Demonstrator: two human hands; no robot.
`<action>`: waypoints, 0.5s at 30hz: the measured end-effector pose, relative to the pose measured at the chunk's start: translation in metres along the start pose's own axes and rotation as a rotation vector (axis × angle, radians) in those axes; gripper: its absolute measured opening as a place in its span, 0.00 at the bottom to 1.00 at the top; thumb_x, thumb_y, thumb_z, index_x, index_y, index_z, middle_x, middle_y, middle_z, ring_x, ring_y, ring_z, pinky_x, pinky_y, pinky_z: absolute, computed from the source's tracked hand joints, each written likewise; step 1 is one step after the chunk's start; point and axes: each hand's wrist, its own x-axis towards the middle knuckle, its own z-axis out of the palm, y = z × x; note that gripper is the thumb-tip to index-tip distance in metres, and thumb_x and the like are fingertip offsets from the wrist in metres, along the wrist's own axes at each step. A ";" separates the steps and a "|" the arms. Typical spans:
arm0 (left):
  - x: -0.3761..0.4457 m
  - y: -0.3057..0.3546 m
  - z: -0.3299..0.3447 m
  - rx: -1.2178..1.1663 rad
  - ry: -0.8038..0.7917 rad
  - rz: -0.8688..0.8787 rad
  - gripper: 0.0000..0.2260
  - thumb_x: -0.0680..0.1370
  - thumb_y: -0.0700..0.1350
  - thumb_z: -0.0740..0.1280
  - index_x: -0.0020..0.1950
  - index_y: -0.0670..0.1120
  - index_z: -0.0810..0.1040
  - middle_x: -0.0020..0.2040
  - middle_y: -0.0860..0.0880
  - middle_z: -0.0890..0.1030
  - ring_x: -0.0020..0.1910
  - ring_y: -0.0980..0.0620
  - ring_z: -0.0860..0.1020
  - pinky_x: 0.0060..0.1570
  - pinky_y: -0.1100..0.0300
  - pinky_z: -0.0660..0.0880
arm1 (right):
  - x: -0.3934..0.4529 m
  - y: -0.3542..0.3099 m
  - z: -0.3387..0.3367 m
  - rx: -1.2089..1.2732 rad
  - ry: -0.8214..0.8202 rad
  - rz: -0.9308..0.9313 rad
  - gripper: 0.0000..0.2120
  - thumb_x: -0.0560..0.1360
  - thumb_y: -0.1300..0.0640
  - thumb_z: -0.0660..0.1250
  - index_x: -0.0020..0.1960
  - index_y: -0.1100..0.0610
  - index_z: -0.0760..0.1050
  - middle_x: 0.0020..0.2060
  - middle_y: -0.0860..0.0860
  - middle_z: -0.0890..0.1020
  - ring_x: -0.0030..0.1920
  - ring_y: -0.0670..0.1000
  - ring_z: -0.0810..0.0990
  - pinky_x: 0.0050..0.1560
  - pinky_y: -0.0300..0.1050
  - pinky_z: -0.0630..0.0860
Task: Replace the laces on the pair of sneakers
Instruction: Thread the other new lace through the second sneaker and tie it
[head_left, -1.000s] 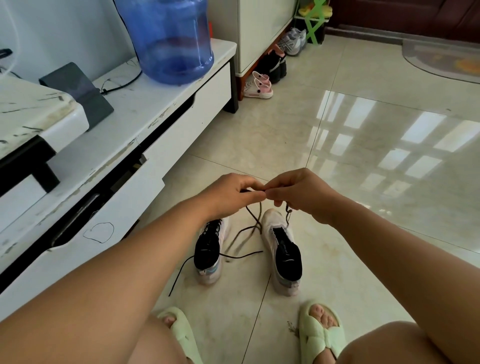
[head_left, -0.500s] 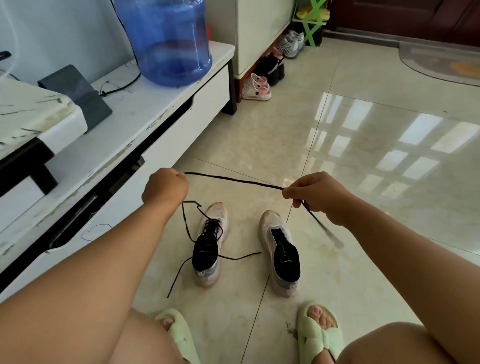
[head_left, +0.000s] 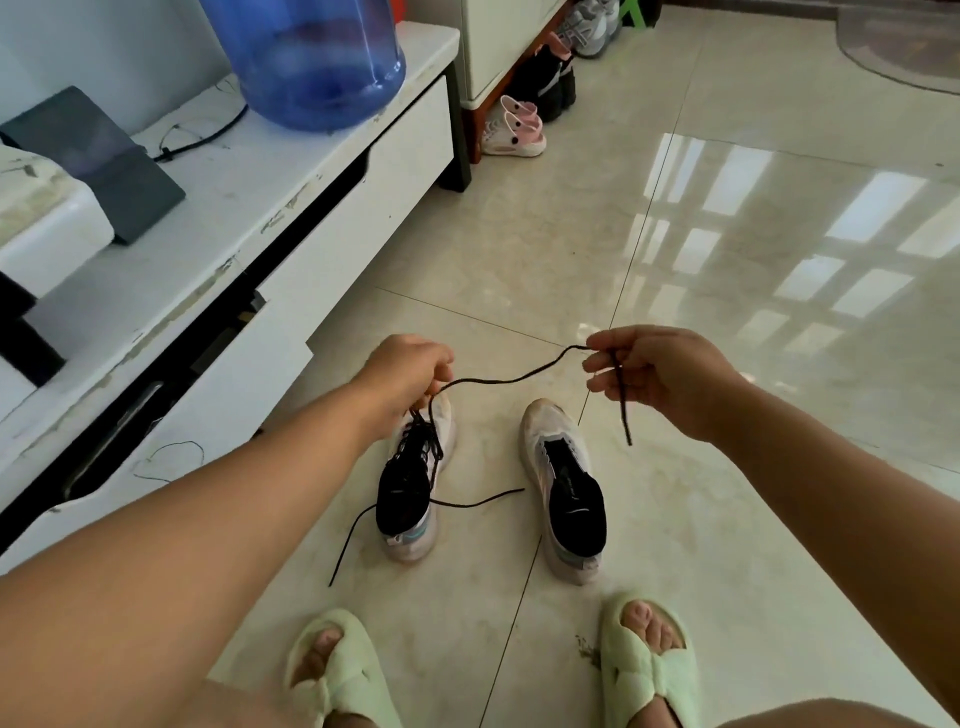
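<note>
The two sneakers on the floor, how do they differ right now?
The left sneaker has a black lace bunched over its front, with loose ends trailing on the tile; the right sneaker shows no lace. The left hand hovers above the left sneaker's toe, while the right hand holds the lace's other end off to the side of the right sneaker. Both are pale with black openings, toes pointing away.

Black thin cord lace (head_left: 511, 379), plain and dark from end to end. Two white mesh sneakers (head_left: 563, 488) with black tongues and linings, a pale teal band at each heel. Pale green puffy foam slippers (head_left: 647, 670). Cream glossy marble-veined floor tiles (head_left: 519, 249). White scuffed low cabinet (head_left: 332, 171) with black gaps, translucent blue plastic water jug (head_left: 311, 57), pink-and-white small sandals (head_left: 514, 130).
</note>
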 end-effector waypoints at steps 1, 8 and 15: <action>0.002 -0.001 0.008 -0.060 -0.075 -0.036 0.10 0.76 0.34 0.56 0.43 0.43 0.76 0.41 0.44 0.78 0.31 0.53 0.73 0.27 0.65 0.69 | 0.004 0.008 -0.003 -0.067 -0.009 -0.021 0.18 0.72 0.74 0.54 0.50 0.60 0.79 0.42 0.56 0.84 0.40 0.53 0.84 0.42 0.42 0.78; 0.042 -0.050 0.057 0.177 -0.148 0.112 0.14 0.74 0.32 0.65 0.57 0.42 0.79 0.50 0.47 0.83 0.48 0.54 0.81 0.55 0.60 0.75 | 0.049 0.073 -0.027 -0.511 0.145 -0.138 0.03 0.72 0.58 0.70 0.40 0.53 0.82 0.31 0.48 0.83 0.31 0.43 0.79 0.32 0.31 0.72; 0.081 -0.095 0.091 0.038 -0.045 0.118 0.05 0.74 0.36 0.69 0.47 0.44 0.80 0.32 0.60 0.81 0.35 0.54 0.83 0.38 0.64 0.79 | 0.093 0.122 -0.037 -0.874 0.040 -0.372 0.05 0.74 0.64 0.67 0.45 0.63 0.82 0.46 0.49 0.77 0.43 0.49 0.76 0.42 0.29 0.65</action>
